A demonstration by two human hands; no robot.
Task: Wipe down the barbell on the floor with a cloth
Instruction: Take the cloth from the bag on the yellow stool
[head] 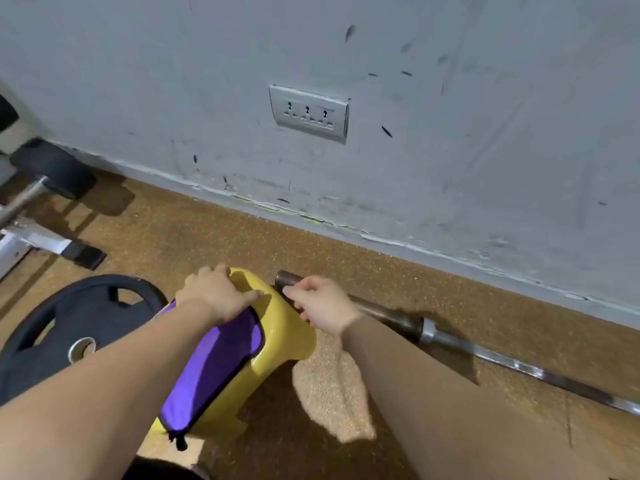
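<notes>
Steel made up the long barbell [485, 355], and it lay flat on the speckled brown floor [180, 233], close to the grey wall [450, 133] and running along it. Its thick sleeve end [287, 278] sat near the middle of the view, and the thin bar stretched off to the right.

The right hand [322, 303] was curled around that thick end, holding it with bent fingers. The left hand [216, 292] rested on top of a yellow plastic stool [287, 327] and gripped its front edge. A purple cloth [214, 368] was draped over the stool, partly under the left arm. Neither hand held the cloth yet, so the wiping looked not begun.

The bar looked heavy and very stiff. It would not bend, but being round it could roll on the floor if pushed sideways. One hand on the thick end should keep it from rolling. The metal looked dull and a bit rusty, so it may feel rough, not slippery.

The cloth looked soft, thin and light. It should fold easily around the bar. A good way would be to bunch it in the palm, wrap it round the bar and slide it along.

A black weight plate [69, 327] lay flat on the floor to the left of the stool, well apart from the bar.
</notes>
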